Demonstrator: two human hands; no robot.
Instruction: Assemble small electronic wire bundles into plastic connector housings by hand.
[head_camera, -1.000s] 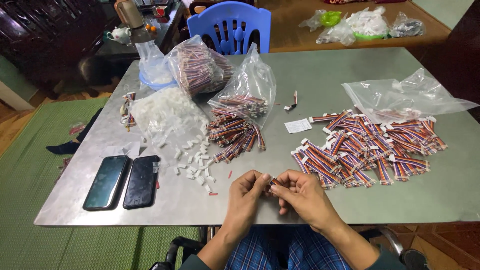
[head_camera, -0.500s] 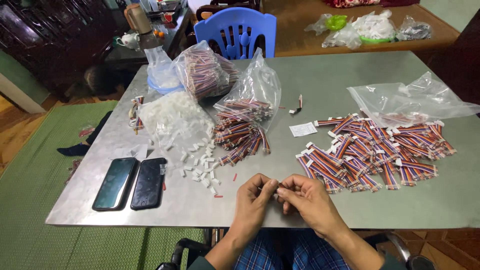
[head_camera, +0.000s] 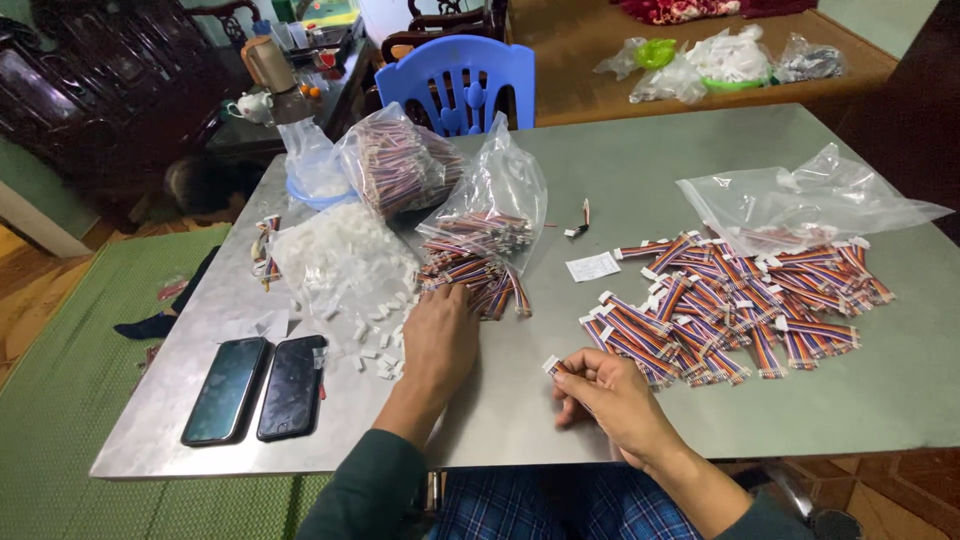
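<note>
Bare table (head_camera: 600, 190) from 12 to 1 o'clock of the hands: open passage toward the far edge. Bare strip along the near edge too, between left hand (head_camera: 440, 340) and right hand (head_camera: 605, 395). At 2 o'clock, a spread of wire bundles (head_camera: 735, 310) and an empty bag (head_camera: 800, 200) block. At 11 o'clock, bagged wires (head_camera: 490, 215), loose white connectors (head_camera: 345, 265). At 9 o'clock, two phones (head_camera: 255, 388) lie side by side.

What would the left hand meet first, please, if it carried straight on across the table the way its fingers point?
Most likely the loose heap of striped wire bundles, just beyond the left hand; its fingertips look about to touch them, though depth is hard to judge.
</note>
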